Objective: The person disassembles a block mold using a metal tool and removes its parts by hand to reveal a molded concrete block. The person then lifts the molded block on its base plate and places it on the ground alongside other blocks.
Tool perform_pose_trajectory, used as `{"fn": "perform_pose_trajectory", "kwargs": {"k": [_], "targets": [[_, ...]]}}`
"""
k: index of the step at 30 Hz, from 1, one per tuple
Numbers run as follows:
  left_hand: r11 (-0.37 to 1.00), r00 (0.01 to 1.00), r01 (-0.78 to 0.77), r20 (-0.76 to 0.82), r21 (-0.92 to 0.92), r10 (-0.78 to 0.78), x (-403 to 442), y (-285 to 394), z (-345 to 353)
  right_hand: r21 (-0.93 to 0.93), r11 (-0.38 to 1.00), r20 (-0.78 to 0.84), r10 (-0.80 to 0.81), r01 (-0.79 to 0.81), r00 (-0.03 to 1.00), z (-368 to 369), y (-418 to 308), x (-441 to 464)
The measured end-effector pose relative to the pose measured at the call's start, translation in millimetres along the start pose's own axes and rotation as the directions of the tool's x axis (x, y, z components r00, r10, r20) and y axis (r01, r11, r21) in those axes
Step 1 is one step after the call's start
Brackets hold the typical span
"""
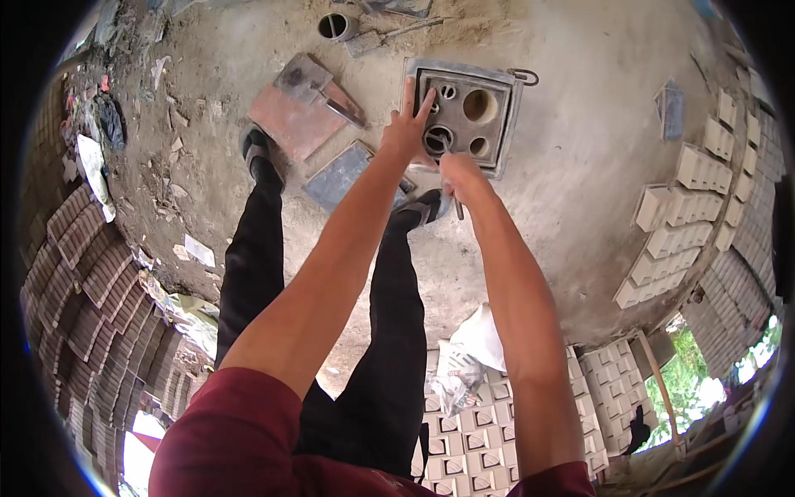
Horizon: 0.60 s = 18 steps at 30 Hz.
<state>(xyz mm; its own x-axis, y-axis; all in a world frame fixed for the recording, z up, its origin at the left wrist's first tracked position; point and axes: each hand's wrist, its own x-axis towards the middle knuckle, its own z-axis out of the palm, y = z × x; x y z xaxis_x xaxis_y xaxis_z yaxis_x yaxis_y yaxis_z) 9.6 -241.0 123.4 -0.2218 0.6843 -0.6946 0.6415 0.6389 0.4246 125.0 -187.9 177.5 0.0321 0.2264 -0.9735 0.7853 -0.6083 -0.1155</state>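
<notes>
A square metal mould (pixel 515 124) with round holes and rings of several sizes lies on the ground at the top centre. My left hand (pixel 404 132) rests at the mould's left edge with its fingers spread, two of them pointing away over the frame. My right hand (pixel 460 176) is closed around a thin metal rod (pixel 460 209) at the near edge, and the rod's far end reaches toward a ring (pixel 439 137) in the lower left of the mould. A wire loop handle (pixel 525 77) sticks out at the mould's far right corner.
Left of the mould lie a reddish board (pixel 300 124) with a trowel (pixel 339 111) and a grey plate (pixel 341 176). A pipe piece (pixel 334 27) stands beyond. Pale moulded blocks (pixel 691 211) line the right; more blocks (pixel 476 431) and plastic bags (pixel 480 335) lie below. Stacked tiles (pixel 99 282) fill the left.
</notes>
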Motion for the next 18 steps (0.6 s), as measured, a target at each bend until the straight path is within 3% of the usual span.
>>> {"fn": "perform_pose_trajectory", "kwargs": {"k": [2,4,8,10,12,13,16,17,18], "targets": [[0.999,0.998,-0.032,-0.049,0.001,0.032,2.3,-0.9,0.7,-0.008,1.0,-0.014,-0.029,0.029,0.999,0.4,-4.2,-0.2],[1.0,1.0,0.002,-0.002,-0.014,-0.002,2.1,-0.6,1.4,0.045,0.998,0.021,0.046,-0.047,0.999,1.2,-5.8,-2.3],[0.997,0.997,-0.045,-0.059,-0.058,0.042,6.4,-8.5,11.5,0.134,0.984,0.083,0.11,-0.12,0.99,-11.8,-4.6,-36.3],[1.0,0.999,0.004,-0.038,0.023,-0.003,-1.1,3.4,2.7,0.145,0.981,0.134,0.106,-0.126,0.985,-40.6,-16.5,-97.6],[0.99,0.996,0.094,-0.019,0.105,-0.093,-7.6,18.6,-4.2,0.174,0.979,0.084,0.088,-0.102,0.993,-73.8,-22.9,-137.9],[0.982,0.99,0.115,0.061,0.151,-0.125,-12.4,26.2,-12.4,0.126,0.985,0.119,0.099,-0.114,0.988,-89.8,-26.0,-153.3],[0.945,0.989,0.141,0.011,0.294,-0.151,-21.4,25.4,-4.3,0.08,0.988,0.159,0.122,-0.136,0.98,-107.4,-37.1,-193.3],[0.97,0.986,0.164,-0.026,0.177,-0.162,-25.2,23.3,5.4,0.095,0.987,0.173,0.113,-0.131,0.978,-109.1,-33.7,-199.7],[0.97,0.987,0.158,-0.034,0.182,-0.155,-29.7,22.0,20.0,0.11,0.985,0.185,0.108,-0.13,0.977,-109.8,-28.7,-204.0]]}}
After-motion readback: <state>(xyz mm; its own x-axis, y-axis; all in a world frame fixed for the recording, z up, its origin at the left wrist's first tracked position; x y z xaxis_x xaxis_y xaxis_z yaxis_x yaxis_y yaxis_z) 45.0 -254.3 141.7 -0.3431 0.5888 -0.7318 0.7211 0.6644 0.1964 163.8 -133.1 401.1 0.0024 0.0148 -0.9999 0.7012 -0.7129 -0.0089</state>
